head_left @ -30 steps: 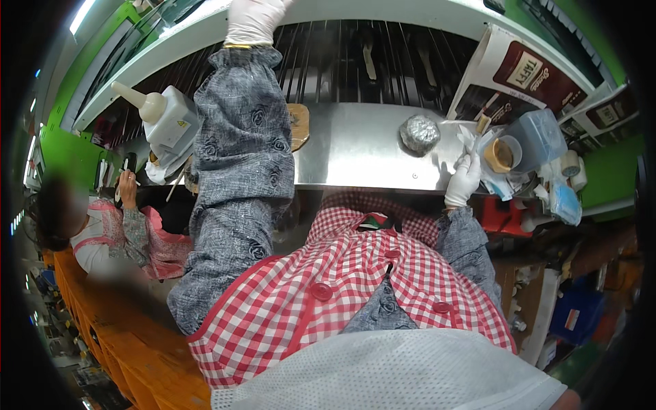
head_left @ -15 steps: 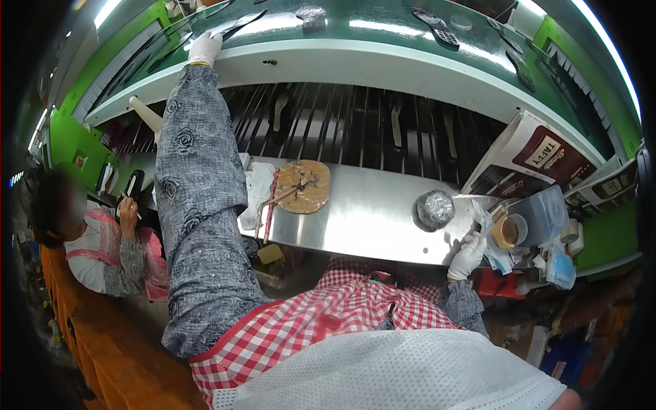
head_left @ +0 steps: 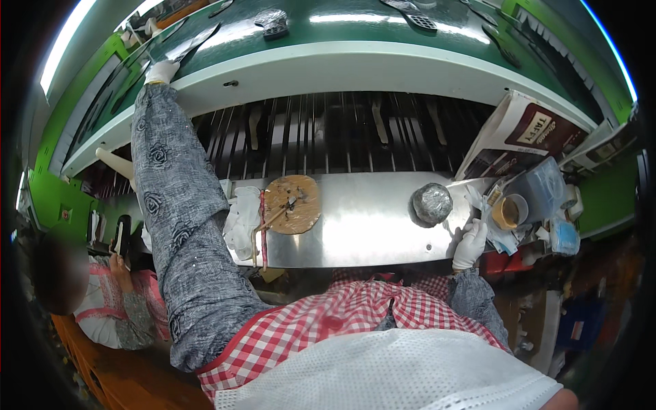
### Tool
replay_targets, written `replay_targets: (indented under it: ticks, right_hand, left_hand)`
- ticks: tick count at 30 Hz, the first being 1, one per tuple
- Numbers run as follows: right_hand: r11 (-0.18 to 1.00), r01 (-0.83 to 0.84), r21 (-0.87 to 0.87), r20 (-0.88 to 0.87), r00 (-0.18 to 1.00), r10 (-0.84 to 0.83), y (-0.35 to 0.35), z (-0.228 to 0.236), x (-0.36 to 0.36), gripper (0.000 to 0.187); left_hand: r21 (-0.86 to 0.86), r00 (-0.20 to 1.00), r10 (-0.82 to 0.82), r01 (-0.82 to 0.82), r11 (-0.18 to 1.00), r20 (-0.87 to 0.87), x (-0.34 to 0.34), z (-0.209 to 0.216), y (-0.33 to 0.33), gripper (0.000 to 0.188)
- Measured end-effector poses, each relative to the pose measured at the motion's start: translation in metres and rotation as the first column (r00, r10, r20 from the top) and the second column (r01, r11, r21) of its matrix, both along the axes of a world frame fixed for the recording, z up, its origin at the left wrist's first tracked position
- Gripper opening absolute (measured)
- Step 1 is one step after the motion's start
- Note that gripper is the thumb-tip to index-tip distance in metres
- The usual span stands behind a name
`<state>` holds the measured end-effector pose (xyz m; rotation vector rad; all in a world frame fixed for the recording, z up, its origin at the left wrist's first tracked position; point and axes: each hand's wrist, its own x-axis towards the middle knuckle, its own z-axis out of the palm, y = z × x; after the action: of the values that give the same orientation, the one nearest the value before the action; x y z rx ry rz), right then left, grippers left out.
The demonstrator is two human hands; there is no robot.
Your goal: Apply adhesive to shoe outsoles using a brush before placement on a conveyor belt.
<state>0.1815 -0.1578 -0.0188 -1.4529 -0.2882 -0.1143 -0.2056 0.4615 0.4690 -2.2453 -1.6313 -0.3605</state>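
Observation:
My left hand (head_left: pixel 162 72), in a white glove, reaches far out to the front edge of the green conveyor belt (head_left: pixel 328 26). Its fingers are closed on the near end of a dark shoe sole (head_left: pixel 199 42), though the grip itself is small in the picture. In a matching glove, my right hand (head_left: pixel 470 246) rests at the right end of the metal ledge (head_left: pixel 369 222), fingers loosely bent and nothing visible in them. A foil- or film-wrapped ball (head_left: pixel 432 203) sits just left of it. Left on the ledge lie a round brown board (head_left: pixel 294 205), thin sticks (head_left: pixel 264 229) and white cloth (head_left: pixel 241 222).
More soles, one a dark treaded sole (head_left: pixel 410 14), lie along the belt. Metal bars (head_left: pixel 328 133) fill the space beneath. At right stand a printed bag (head_left: pixel 523 137), a clear plastic container (head_left: pixel 540 188) and a cup with brown contents (head_left: pixel 508 213). A co-worker (head_left: pixel 113 301) is at far left.
The whole view has swung, so most things sit further left in the picture. My left hand stays at the same sole. My right hand stays by the ledge's end.

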Motion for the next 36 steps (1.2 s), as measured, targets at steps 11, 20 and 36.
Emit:
replay_targets:
  ticks: [11,20,36]
  right_hand:
    - [0.992,-0.017,0.123,-0.004,1.000,0.017,0.001,-0.002,0.003,0.022]
    - [0.995,0.099,-0.026,0.124,0.988,-0.095,0.002,0.014,-0.007,0.019]
    - [0.970,0.090,-0.226,0.166,0.985,-0.053,0.039,-0.013,0.015,0.020]
  left_hand:
    - [0.156,0.983,-0.066,0.039,0.987,0.172,0.024,-0.019,-0.025,0.072]
    - [0.146,0.871,-0.341,0.309,0.940,0.354,0.006,-0.026,0.013,0.075]
    - [0.491,-0.228,-0.536,0.764,0.419,0.813,0.153,-0.285,-0.395,0.036]
